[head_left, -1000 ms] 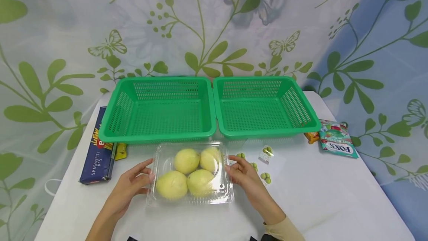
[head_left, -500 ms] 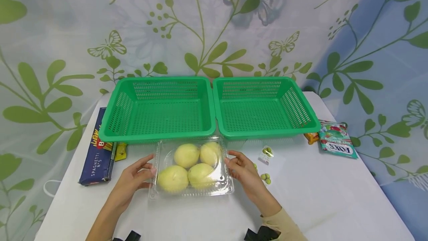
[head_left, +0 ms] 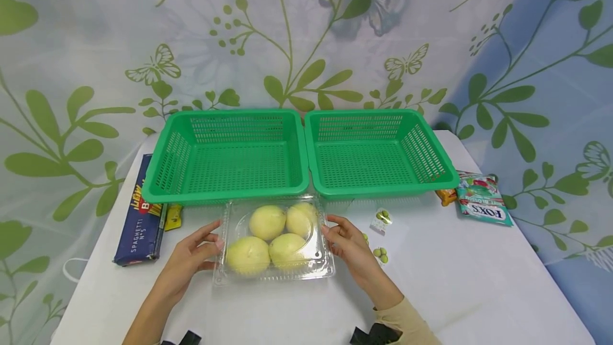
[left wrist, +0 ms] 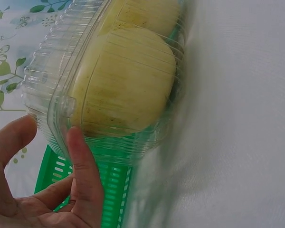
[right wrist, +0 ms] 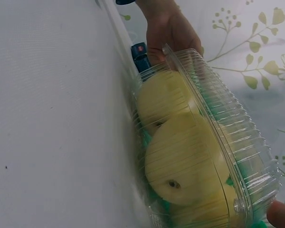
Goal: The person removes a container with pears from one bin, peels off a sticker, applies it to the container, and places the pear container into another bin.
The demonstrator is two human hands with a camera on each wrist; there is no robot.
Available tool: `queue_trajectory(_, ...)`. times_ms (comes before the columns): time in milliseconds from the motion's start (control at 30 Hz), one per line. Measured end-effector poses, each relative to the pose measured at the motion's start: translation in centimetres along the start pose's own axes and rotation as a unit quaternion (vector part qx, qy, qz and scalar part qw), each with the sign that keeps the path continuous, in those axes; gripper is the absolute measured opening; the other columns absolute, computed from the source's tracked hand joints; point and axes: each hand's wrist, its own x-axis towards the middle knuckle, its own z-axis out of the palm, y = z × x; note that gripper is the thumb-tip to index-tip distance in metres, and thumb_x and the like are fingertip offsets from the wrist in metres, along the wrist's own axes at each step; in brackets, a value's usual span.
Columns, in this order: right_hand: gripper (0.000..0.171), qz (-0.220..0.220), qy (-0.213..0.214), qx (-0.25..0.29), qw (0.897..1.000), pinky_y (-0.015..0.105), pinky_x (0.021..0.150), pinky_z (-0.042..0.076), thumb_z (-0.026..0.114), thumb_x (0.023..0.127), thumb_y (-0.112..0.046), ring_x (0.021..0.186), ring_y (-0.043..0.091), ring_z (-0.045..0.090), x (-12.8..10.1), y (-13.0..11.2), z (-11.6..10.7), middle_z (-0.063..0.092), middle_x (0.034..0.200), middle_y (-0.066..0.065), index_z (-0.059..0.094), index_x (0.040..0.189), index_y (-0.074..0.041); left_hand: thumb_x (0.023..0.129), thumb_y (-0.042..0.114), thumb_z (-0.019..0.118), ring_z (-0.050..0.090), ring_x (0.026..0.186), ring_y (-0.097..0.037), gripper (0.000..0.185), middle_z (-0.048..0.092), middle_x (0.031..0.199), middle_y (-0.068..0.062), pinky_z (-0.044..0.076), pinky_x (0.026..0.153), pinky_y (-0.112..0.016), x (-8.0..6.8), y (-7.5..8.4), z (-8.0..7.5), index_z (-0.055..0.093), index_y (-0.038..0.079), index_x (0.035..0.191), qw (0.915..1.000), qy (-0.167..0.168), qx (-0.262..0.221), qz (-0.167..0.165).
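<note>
A clear plastic clamshell box [head_left: 273,277] with several yellow, pear-like fruits [head_left: 248,255] inside is in front of the green baskets. Its lid is down. My left hand [head_left: 189,260] holds the left end; in the left wrist view its thumb and a finger [left wrist: 81,154] pinch the ridged corner at the rim. At the opposite end my right hand [head_left: 354,252] grips the box between thumb and fingers. Only a fingertip [right wrist: 281,214] of it shows in the right wrist view. Whether the box bottom touches the table, I cannot tell.
Two green baskets, left [head_left: 239,169] and right [head_left: 364,164], stand side by side behind the box. A blue spaghetti pack [head_left: 139,233] and a yellow packet [head_left: 173,217] lie left. Small olive-pictured packets [head_left: 381,221], a Fox's bag [head_left: 482,201] and an orange packet [head_left: 446,197] lie right.
Since a second ago both hands have shifted the box slightly away, toward the baskets. It partly covers the small packets at right more than before. Over the last half second everything holds still.
</note>
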Motion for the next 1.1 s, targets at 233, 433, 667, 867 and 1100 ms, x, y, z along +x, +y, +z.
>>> queue_trajectory(233,0.052,-0.001,-0.006,-0.009,1.000,0.031,0.083,0.045,0.063,0.099,-0.025,0.081,0.009,0.054,0.0,-0.1,-0.1,0.055,0.086,-0.007,0.043,0.144,-0.009,0.100,0.019,0.060,0.061,0.087,-0.004,0.063,0.050,0.111,0.003,0.059,0.076,-0.029,0.0,-0.1,0.0,0.034,0.010,0.157,1.0000,0.001,-0.003,0.006)
queue_trajectory(433,0.050,-0.026,-0.008,-0.107,0.994,0.032,0.083,0.052,0.064,0.098,-0.027,0.085,0.012,0.059,0.1,-0.4,-0.7,0.059,0.095,0.000,0.049,0.142,-0.008,0.099,0.020,0.061,0.062,0.087,-0.004,0.063,0.051,0.111,0.002,0.059,0.077,-0.030,-0.1,-0.1,0.1,0.035,0.011,0.156,1.0000,0.007,-0.001,-0.004)
queue_trajectory(667,0.039,-0.091,0.007,-0.210,0.973,0.031,0.080,0.059,0.061,0.101,-0.025,0.093,0.019,0.069,0.1,-1.1,-3.0,0.071,0.114,0.020,0.063,0.132,-0.001,0.099,0.021,0.062,0.062,0.088,-0.004,0.063,0.051,0.111,0.002,0.060,0.078,-0.030,-0.2,-0.2,0.1,0.036,0.010,0.156,1.0000,0.005,-0.005,-0.003)
queue_trajectory(867,0.032,-0.141,0.145,-0.328,0.923,0.034,0.083,0.057,0.062,0.101,-0.024,0.100,0.022,0.069,1.0,-1.4,-7.9,0.074,0.114,0.015,0.069,0.126,-0.006,0.099,0.020,0.061,0.062,0.088,-0.004,0.062,0.052,0.111,0.001,0.060,0.078,-0.030,-0.1,-0.3,0.1,0.037,0.010,0.155,1.0000,0.005,-0.003,0.002)
queue_trajectory(1100,0.038,-0.102,0.213,-0.385,0.892,0.053,0.095,0.052,0.061,0.101,-0.024,0.114,0.037,0.062,1.7,-1.0,-12.0,0.067,0.121,0.023,0.063,0.131,-0.001,0.099,0.021,0.061,0.062,0.089,-0.005,0.062,0.051,0.112,0.000,0.059,0.078,-0.030,-0.3,-0.2,0.2,0.037,0.010,0.155,1.0000,0.006,-0.002,0.000)
